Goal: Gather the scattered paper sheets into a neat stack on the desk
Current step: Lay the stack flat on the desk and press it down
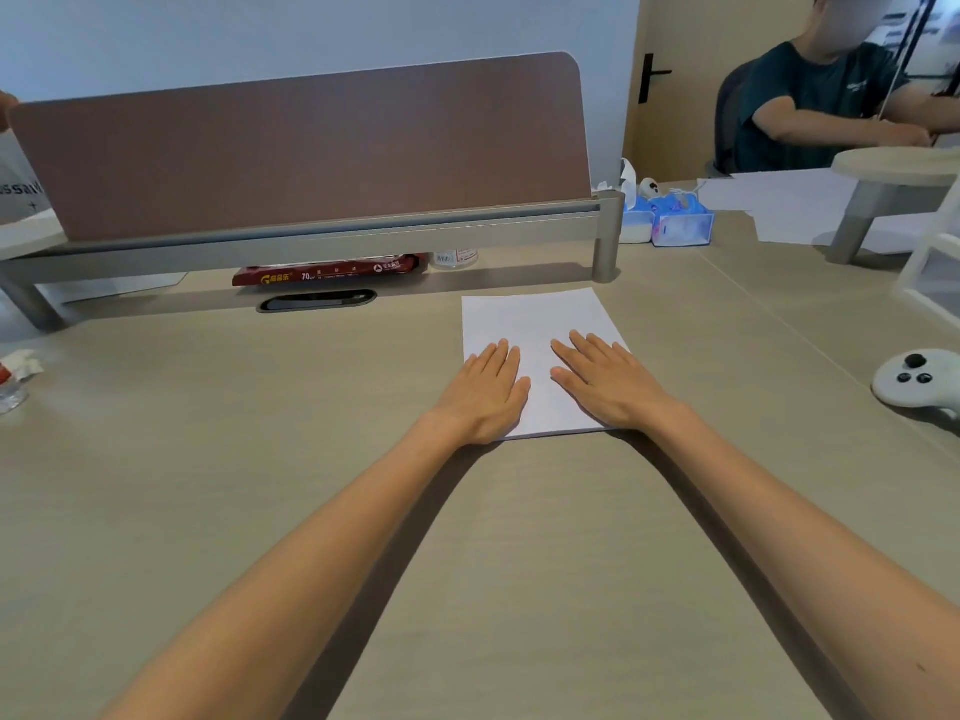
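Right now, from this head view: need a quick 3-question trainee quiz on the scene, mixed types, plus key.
1. True or false: the left hand and the right hand both rest flat, fingers straight, on the paper stack.
2. What lies on the desk to the right of the right hand? A) white controller B) stapler C) mug
3. Fill in: the red packet under the divider rail lies to the ___ of the paper stack.
Key: 1 true; 2 A; 3 left.
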Motion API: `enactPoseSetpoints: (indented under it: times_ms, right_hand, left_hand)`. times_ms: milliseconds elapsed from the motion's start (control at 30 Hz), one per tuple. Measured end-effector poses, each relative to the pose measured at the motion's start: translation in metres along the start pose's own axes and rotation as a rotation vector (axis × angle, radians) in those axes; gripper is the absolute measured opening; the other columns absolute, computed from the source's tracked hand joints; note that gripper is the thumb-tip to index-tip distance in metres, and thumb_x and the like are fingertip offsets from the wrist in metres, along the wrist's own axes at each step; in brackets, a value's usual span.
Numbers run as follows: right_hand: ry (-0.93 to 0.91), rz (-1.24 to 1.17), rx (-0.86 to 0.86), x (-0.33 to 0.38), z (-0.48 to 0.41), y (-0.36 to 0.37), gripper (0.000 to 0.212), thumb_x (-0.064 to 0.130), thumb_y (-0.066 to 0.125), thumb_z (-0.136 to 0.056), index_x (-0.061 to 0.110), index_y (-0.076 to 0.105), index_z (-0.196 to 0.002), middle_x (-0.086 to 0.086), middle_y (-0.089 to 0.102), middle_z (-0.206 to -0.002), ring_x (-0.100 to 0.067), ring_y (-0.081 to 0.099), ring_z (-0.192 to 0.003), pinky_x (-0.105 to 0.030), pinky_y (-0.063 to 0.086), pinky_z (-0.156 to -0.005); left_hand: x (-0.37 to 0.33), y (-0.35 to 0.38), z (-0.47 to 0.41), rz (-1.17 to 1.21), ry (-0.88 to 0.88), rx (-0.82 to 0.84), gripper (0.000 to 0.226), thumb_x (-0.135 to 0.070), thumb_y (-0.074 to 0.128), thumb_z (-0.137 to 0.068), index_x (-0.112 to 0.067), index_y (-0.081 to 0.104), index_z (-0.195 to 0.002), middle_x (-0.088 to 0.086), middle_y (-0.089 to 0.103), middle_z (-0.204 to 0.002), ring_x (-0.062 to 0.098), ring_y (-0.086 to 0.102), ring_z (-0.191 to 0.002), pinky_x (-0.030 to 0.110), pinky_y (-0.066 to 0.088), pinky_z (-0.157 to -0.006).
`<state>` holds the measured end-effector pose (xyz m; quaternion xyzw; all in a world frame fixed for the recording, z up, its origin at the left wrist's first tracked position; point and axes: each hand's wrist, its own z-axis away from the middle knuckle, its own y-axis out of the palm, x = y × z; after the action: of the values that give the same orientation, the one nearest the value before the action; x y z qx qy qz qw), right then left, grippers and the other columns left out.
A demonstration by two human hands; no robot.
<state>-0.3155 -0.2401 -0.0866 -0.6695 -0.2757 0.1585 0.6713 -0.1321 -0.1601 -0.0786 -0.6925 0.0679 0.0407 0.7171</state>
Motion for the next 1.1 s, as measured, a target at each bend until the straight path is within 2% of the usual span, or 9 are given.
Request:
enactPoseSetpoints:
  times_ms: [300, 400, 500, 600, 833, 1100]
  right_hand:
    - [0.004, 0.014, 0.03, 0.002, 0.002, -0.004, 0.061, 0.056, 0.01, -0.1, 0.031, 0.004, -0.155, 0.003, -0.004, -0.164, -0.018, -0.005, -0.151, -0.04, -0.001, -0.122]
    - [-0.012, -0.014, 0.009, 0.002, 0.003, -0.011, 0.061, 0.053, 0.013, -0.101, 0.027, 0.007, -0.155, 0.001, -0.003, -0.164, -0.02, -0.003, -0.151, -0.042, 0.004, -0.122]
    - [-0.006, -0.053, -0.119, 0.0, -0.003, -0.03, 0.057, 0.047, 0.019, -0.103, 0.023, 0.015, -0.155, -0.003, 0.006, -0.164, -0.022, 0.006, -0.151, -0.042, 0.013, -0.121]
    - [0.0, -0.089, -0.145, 0.0, -0.022, -0.047, 0.056, 0.045, 0.021, -0.103, 0.021, 0.02, -0.154, -0.004, 0.012, -0.163, -0.024, 0.012, -0.15, -0.042, 0.016, -0.119]
    - [0.012, 0.027, -0.062, -0.007, -0.085, -0.056, 0.055, 0.039, 0.028, -0.104, 0.017, 0.021, -0.154, -0.006, 0.012, -0.163, -0.025, 0.014, -0.149, -0.04, 0.017, -0.118]
    - [-0.025, 0.053, -0.038, -0.016, -0.114, -0.022, 0.054, 0.04, 0.023, -0.104, 0.015, 0.024, -0.152, -0.007, 0.018, -0.161, -0.025, 0.018, -0.148, -0.042, 0.016, -0.119]
  left_hand:
    - [-0.001, -0.001, 0.0, 0.002, -0.006, 0.004, 0.06, -0.039, 0.012, -0.105, -0.01, -0.001, -0.156, 0.007, -0.008, -0.165, 0.021, -0.009, -0.152, 0.039, -0.002, -0.124]
    - [-0.003, -0.007, -0.002, 0.03, -0.01, 0.033, 0.06, -0.039, 0.012, -0.105, -0.009, -0.001, -0.156, 0.009, -0.009, -0.164, 0.022, -0.009, -0.152, 0.041, -0.001, -0.123]
    - [-0.001, -0.026, -0.013, 0.089, -0.005, -0.138, 0.058, -0.032, 0.019, -0.105, -0.008, 0.003, -0.156, 0.009, -0.006, -0.165, 0.02, -0.006, -0.152, 0.038, -0.003, -0.123]
    - [0.001, -0.049, -0.03, 0.118, -0.002, -0.26, 0.057, -0.03, 0.021, -0.105, -0.008, 0.009, -0.156, 0.007, -0.001, -0.165, 0.019, -0.002, -0.152, 0.035, -0.004, -0.123]
    - [0.012, -0.053, -0.08, 0.011, 0.016, -0.145, 0.055, -0.036, 0.02, -0.106, -0.011, 0.017, -0.155, 0.006, 0.006, -0.165, 0.021, 0.003, -0.152, 0.037, 0.001, -0.122]
    - [0.027, -0.022, -0.108, 0.022, -0.016, 0.009, 0.059, -0.038, 0.015, -0.106, -0.01, 0.001, -0.156, 0.007, -0.005, -0.165, 0.022, -0.007, -0.152, 0.041, -0.002, -0.123]
